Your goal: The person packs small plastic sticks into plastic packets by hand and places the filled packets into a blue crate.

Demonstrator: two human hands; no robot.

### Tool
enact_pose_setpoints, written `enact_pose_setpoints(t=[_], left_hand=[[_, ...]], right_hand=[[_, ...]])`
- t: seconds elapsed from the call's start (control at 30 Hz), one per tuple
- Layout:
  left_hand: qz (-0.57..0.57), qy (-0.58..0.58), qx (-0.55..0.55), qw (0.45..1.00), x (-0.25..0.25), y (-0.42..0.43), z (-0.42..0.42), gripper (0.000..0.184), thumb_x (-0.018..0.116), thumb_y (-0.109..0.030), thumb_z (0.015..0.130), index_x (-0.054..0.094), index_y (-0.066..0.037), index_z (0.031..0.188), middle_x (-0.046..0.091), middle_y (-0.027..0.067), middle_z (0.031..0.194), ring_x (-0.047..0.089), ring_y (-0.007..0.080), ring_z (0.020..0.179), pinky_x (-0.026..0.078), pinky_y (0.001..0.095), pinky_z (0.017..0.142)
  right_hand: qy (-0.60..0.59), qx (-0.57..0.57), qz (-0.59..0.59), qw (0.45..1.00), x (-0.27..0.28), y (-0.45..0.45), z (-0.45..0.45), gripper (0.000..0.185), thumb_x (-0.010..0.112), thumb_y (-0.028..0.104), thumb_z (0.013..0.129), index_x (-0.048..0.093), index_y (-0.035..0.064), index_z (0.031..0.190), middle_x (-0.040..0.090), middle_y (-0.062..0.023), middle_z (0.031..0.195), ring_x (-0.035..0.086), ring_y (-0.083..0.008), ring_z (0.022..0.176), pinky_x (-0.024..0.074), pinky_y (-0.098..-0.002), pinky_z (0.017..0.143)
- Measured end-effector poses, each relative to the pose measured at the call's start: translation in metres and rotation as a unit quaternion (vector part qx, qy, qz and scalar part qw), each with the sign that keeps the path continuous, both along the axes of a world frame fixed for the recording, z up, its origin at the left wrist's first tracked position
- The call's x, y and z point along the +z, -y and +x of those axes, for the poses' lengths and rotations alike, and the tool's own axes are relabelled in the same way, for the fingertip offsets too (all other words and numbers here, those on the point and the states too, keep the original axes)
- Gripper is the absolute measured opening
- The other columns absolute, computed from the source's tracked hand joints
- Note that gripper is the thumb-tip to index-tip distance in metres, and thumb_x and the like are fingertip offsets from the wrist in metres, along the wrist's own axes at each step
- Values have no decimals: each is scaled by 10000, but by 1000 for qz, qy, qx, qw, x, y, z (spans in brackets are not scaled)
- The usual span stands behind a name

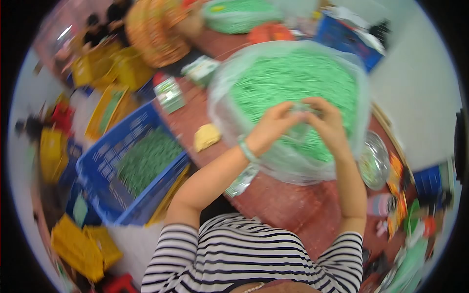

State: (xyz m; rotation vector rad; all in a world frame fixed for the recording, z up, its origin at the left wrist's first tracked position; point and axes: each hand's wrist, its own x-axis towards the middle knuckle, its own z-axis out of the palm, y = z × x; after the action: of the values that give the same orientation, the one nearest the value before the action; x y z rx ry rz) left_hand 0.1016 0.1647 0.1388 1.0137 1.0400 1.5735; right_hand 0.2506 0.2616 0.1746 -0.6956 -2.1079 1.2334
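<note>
Both hands meet over a large clear plastic bag (222, 105) heaped with thin bright green strips (293, 73). My left hand (274, 124), with a pale green bangle (247, 150) at its wrist, has its fingers closed together. Opposite it, the fingers of my right hand (328, 121) curl in and touch the left fingertips. Between them is a small greyish-green, partly see-through thing (299, 128); blur hides its kind.
Left of the red table (293, 207) stands a blue crate (105, 163) of dark green pieces. A yellow lump (207, 137) and a boxy packet (169, 94) lie near the edge. At right are a metal bowl (374, 161) and a bottle (381, 204). A person in orange (154, 31) is at the far side.
</note>
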Motion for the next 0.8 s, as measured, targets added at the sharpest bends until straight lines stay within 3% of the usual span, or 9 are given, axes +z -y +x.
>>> enact_pose_setpoints(t=[0.1,0.2,0.3,0.33,0.4,0.43,0.53,0.67,0.8], left_hand=[[10,-235,32,971,6,33,-33,316,716,-106,791,644,-60,1096,638,29,741,573,100,650,445,301,576],[60,-393,78,914,-1,79,-81,248,715,-74,745,673,-58,989,652,93,713,622,181,640,482,330,600],[21,-500,219,837,-12,147,-169,200,732,-63,736,688,-34,930,698,111,835,680,237,751,535,321,697],[-40,-466,254,847,-10,179,-205,163,699,-161,759,738,-119,912,691,138,837,672,301,776,532,361,716],[-352,-576,312,669,-24,236,-288,181,684,-237,810,746,-113,926,703,136,875,678,314,803,539,390,740],[-395,-616,342,589,-57,276,-342,181,662,-244,831,738,-87,880,703,149,882,676,336,818,542,413,751],[-553,-589,396,436,-164,399,-460,232,676,-286,826,734,-63,849,689,215,914,671,384,905,538,464,812],[-595,-394,576,399,-231,472,-469,179,662,-207,818,747,-87,920,692,209,946,669,385,916,534,447,821],[-566,-338,642,392,-280,474,-464,163,660,-162,815,747,-84,928,695,200,922,667,384,856,521,448,811]], right_hand=[[-19,76,37,996,6,26,-19,305,662,9,807,647,20,1112,590,-25,909,550,-107,783,456,-237,697],[14,133,113,985,3,59,-46,376,648,-32,795,622,20,1167,577,-33,896,539,-110,793,451,-237,699],[47,131,126,982,4,64,-63,388,635,-42,809,609,23,1191,557,-18,865,525,-94,785,441,-229,702],[56,117,119,984,0,61,-67,383,631,-42,818,607,24,1194,551,-12,857,520,-88,782,438,-226,704],[53,99,53,992,-17,36,-70,350,624,-19,845,608,26,1192,541,2,849,506,-74,772,415,-214,685],[53,89,19,994,-26,21,-70,334,620,-8,858,609,28,1191,536,9,846,499,-67,768,403,-208,675],[96,39,24,994,-43,-8,-67,289,602,45,902,610,32,1190,521,30,852,463,-53,750,363,-198,646],[144,-28,47,988,-57,-23,-69,280,587,107,930,610,53,1203,474,67,846,396,-15,708,289,-190,574],[172,-40,47,983,-62,-34,-73,270,578,99,937,610,52,1201,467,64,849,391,-23,705,292,-191,577]])
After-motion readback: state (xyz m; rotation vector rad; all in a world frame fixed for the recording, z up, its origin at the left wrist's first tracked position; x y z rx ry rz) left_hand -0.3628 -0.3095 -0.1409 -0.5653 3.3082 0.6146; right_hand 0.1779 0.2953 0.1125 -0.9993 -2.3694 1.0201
